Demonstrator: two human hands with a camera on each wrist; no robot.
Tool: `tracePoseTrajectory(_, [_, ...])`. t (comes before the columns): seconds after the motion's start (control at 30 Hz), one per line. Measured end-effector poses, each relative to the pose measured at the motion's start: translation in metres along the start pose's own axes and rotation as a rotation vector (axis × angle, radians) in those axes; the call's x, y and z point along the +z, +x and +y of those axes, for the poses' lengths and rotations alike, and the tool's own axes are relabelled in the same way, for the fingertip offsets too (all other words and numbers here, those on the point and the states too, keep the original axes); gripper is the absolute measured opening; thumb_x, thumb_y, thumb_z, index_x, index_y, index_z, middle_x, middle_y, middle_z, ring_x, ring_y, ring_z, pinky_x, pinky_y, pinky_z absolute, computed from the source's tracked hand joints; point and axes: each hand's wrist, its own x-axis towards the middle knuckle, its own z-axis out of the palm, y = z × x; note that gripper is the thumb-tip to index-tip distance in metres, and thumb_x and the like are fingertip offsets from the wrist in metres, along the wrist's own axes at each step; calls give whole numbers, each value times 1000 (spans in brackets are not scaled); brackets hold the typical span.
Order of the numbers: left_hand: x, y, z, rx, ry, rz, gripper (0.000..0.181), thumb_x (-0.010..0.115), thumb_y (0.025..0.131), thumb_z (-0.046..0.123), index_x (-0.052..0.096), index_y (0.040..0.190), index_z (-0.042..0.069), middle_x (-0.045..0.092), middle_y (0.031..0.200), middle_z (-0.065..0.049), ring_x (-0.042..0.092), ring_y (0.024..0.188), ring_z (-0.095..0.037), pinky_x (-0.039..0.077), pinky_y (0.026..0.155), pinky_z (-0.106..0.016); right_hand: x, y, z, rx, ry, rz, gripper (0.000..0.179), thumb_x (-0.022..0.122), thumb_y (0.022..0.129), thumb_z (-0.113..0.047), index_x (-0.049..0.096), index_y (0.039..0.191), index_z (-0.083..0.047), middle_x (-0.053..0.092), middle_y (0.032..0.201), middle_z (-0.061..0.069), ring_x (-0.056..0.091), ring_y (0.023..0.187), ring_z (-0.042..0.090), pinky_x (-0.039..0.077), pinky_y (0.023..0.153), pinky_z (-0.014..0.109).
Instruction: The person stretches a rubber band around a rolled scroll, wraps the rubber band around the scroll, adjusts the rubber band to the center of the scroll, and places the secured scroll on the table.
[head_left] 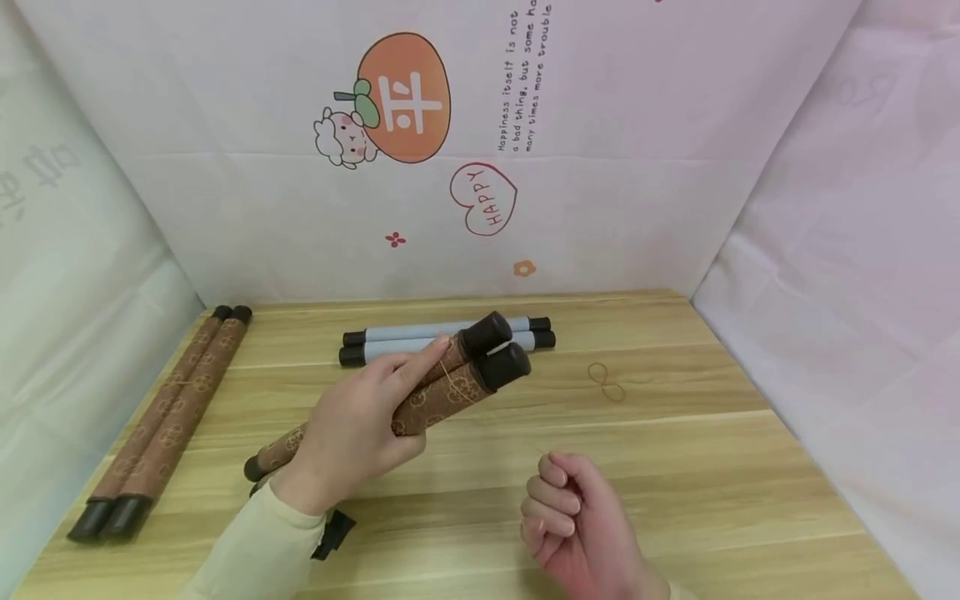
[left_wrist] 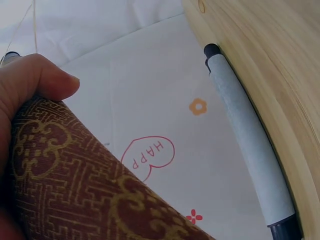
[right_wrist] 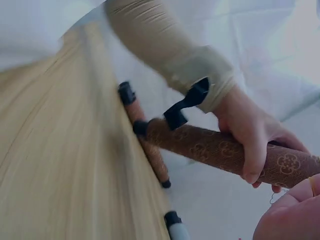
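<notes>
My left hand (head_left: pixel 356 429) grips a brown scroll (head_left: pixel 442 404) with two side-by-side rolls, gold patterning and black end knobs. It is held tilted over the table, far end to the right. A thin yellowish rubber band (head_left: pixel 455 386) crosses the rolls near that end. In the left wrist view, two thin strands (left_wrist: pixel 34 25) run upward beyond my thumb. My right hand (head_left: pixel 573 517) is lower right, fingers curled, a thin strand showing at its fingertips. A yellow loop (right_wrist: pixel 313 186) lies across a right finger in the right wrist view.
Another brown scroll (head_left: pixel 176 417) lies along the table's left side, banded at its middle. Behind the held scroll lies a pale blue scroll (head_left: pixel 442 331) with black ends. A loose band (head_left: pixel 604 384) twisted into a figure eight rests right. A black strap (head_left: pixel 333 533) hangs by my left cuff.
</notes>
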Motion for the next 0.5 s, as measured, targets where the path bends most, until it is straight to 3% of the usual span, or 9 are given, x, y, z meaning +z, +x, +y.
tracePoseTrajectory(0.1, [2,-1,2,64,10,34,117,87,59,11,37,163,29,69,123,-10,63,79,-17,53,60,-30,-1,8,-4,58,230,-64,38,35,112,-31,58,86,-17,30,69,-14,29,59,1,45,71,12])
tracePoseTrajectory(0.2, [4,-2,4,121,19,58,114,86,59,12,39,162,28,68,124,-8,67,89,-19,57,68,-35,0,16,-8,47,305,-101,35,39,111,-29,63,92,-13,35,69,-14,30,60,0,42,68,13])
tracePoseTrajectory(0.37, [6,-5,8,202,21,84,113,88,58,13,42,160,27,69,121,-8,68,93,-21,58,73,-38,4,23,-15,26,283,-187,35,36,112,-28,65,109,-8,53,74,-11,37,63,1,49,74,15])
tracePoseTrajectory(0.5, [5,-9,10,245,15,93,113,93,56,16,43,157,28,67,121,-8,68,91,-21,58,70,-39,6,25,-20,3,167,-292,40,28,113,-27,61,124,-6,70,91,-4,58,72,-1,55,87,17])
